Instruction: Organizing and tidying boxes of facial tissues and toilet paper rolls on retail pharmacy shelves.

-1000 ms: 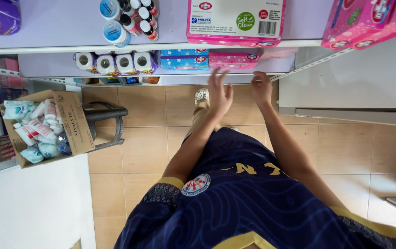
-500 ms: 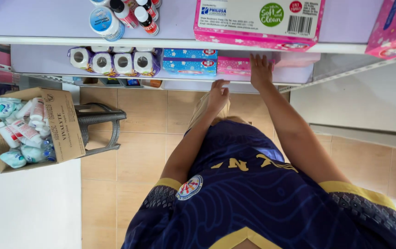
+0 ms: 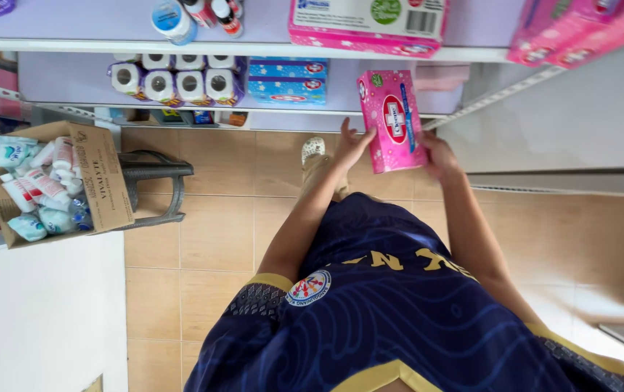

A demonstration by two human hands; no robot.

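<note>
Pinching one pink pack (image 3: 392, 120), left hand (image 3: 352, 141) and right hand (image 3: 439, 154) each grip an edge.

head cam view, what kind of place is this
Most likely a small shop's stocking aisle: shelves hold toilet rolls and blue tissue boxes, a cardboard box of packets sits nearby, and both hands hold a pink tissue pack.
</note>
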